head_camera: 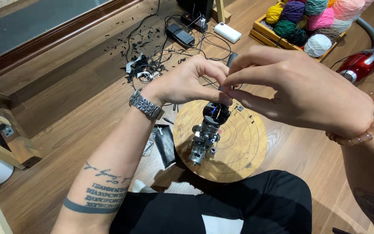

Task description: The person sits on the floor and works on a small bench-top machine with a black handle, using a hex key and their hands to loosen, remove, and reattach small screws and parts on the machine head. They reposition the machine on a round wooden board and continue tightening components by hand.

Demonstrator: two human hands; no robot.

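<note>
Person is sitting on a wooden floor (66, 112), working over a round wooden board (243, 143) marked with concentric rings. Lying on the board, just below the hands, is a small metal motor assembly (204, 138) with a black rounded head.

Left hand (187, 82) and right hand (299, 91) are meeting fingertip to fingertip directly above that black head. Both are pinching down on one small dark part (226, 89); its exact shape is too hidden by the fingers to tell.

Risks, judged from this frame:
- The part is tiny and gripped only at the tips. A slip would be dropping it onto the board, where it could roll off the edge.
- Black scraps (141, 65) and tangled cables (187, 47) are littering the floor beyond the board; a dark part landing there would be hard to find.
- The assembly is lying loose, unclamped. Pressing down could be tipping or shifting it.
- Small loose bits (240, 108) are sitting on the board close to the work and could get knocked.
</note>
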